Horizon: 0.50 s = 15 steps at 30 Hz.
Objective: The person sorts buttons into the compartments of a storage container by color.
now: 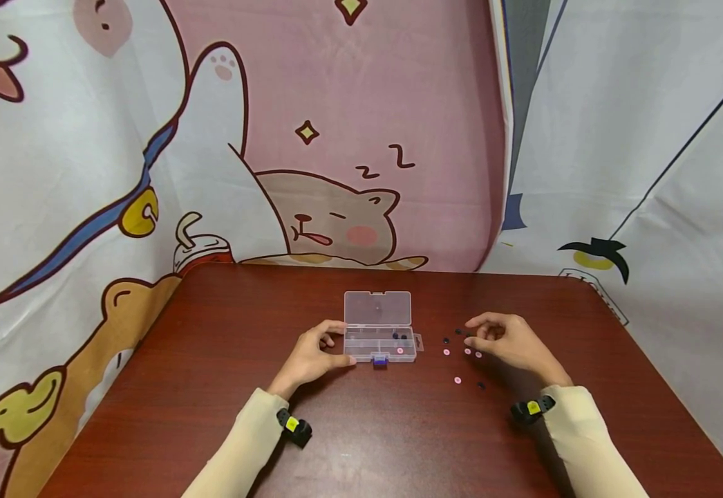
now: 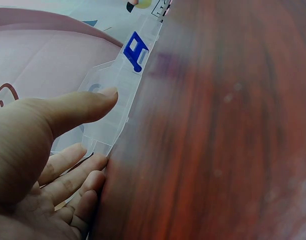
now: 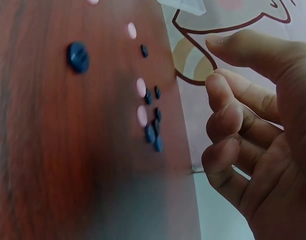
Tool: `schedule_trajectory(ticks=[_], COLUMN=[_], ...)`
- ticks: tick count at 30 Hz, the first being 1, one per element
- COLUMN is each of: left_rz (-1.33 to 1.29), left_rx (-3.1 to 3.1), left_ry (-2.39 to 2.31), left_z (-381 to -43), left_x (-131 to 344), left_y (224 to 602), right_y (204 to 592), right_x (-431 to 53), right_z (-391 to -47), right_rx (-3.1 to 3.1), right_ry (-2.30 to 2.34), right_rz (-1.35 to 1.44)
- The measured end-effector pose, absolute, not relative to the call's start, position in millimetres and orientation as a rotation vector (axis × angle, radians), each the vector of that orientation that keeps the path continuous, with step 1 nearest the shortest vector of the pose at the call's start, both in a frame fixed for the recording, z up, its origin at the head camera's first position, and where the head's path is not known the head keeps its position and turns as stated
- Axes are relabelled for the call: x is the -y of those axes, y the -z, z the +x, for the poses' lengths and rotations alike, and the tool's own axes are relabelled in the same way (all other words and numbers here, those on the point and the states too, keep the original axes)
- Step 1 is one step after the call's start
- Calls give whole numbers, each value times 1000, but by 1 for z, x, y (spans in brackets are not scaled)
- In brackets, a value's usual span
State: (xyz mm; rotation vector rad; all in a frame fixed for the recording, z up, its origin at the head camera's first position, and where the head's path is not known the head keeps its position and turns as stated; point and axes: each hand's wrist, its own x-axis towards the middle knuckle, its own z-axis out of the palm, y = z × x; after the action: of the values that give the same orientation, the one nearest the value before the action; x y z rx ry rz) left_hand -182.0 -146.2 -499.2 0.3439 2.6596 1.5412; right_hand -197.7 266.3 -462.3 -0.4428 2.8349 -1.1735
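A clear plastic compartment box [image 1: 361,345] lies on the table with its lid [image 1: 377,309] raised at the back and a blue latch [image 1: 380,362] at its front. Inside are several dark buttons [image 1: 395,336] and a pink button [image 1: 401,351]. My left hand [image 1: 313,351] holds the box's left end, thumb at the front corner and fingers toward the back. To the right of the box, my right hand [image 1: 513,344] hovers over scattered buttons; in the right wrist view a gap shows between thumb [image 3: 243,47] and index finger, with nothing in it.
Loose pink buttons [image 1: 446,353] and dark buttons [image 1: 446,340] lie around the right hand, one dark button [image 3: 78,57] nearer the front. The brown wooden table [image 1: 361,443] ends at the back against a printed cartoon cloth [image 1: 436,138].
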Motion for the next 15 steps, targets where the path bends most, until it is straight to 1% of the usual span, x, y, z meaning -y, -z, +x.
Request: schedule_trajectory(ticks=[15], left_rz=[340], left_rx=[-2656], left_ry=[-1546], left_z=[-182], left_x=[146], left_y=[498], right_y=[483], right_x=[-290], right_z=[-196], right_rx=[-2888], right_ry=[1024], right_rz=[-404])
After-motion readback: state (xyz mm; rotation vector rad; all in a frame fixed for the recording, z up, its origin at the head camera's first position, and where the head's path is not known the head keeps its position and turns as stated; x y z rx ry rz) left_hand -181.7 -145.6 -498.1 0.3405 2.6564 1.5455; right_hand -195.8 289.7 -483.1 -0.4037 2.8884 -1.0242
